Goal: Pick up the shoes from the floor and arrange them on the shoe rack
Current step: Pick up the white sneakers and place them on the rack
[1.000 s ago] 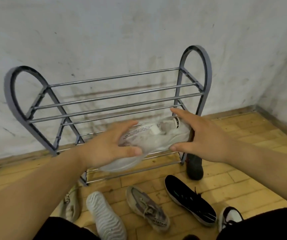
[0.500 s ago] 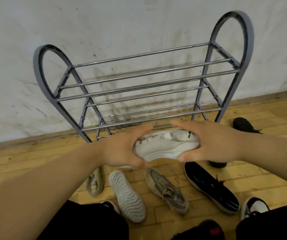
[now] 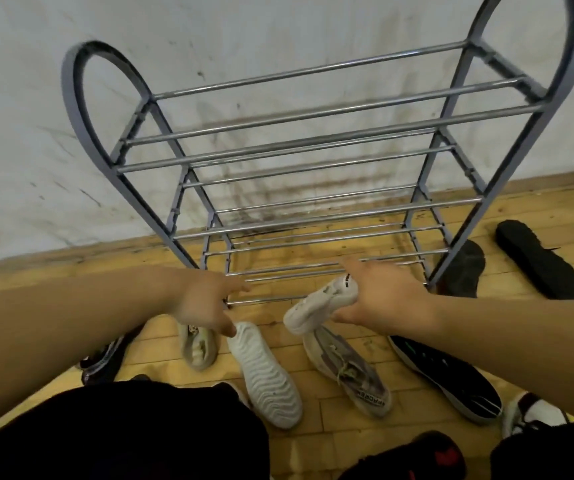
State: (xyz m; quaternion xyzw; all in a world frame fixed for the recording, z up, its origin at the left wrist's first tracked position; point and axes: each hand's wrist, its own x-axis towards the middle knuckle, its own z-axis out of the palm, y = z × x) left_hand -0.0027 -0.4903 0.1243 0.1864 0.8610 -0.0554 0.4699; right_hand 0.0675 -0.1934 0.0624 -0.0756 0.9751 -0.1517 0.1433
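A grey metal shoe rack [image 3: 313,140] with bare chrome bars stands against the wall. My right hand [image 3: 382,299] grips a white sneaker [image 3: 316,306] by its heel, toe hanging down, just in front of the lowest bars. My left hand [image 3: 205,303] holds nothing; its fingers are spread, one reaching toward the lowest front bar. On the floor below lie a white shoe sole-up [image 3: 264,375], a grey laced sneaker [image 3: 351,372], a pale shoe [image 3: 197,351] and a black sneaker [image 3: 448,379].
Two black shoes [image 3: 538,258] lie right of the rack, one [image 3: 465,268] against its leg. A dark striped shoe [image 3: 105,358] lies at left, a white-and-dark shoe [image 3: 531,414] and a black-and-red shoe [image 3: 427,459] near my legs. Wooden floor, stained white wall behind.
My left hand has let go of the white sneaker and moved left. My right hand alone now holds it, lower and tilted toe-down. The view has dropped closer to the rack.
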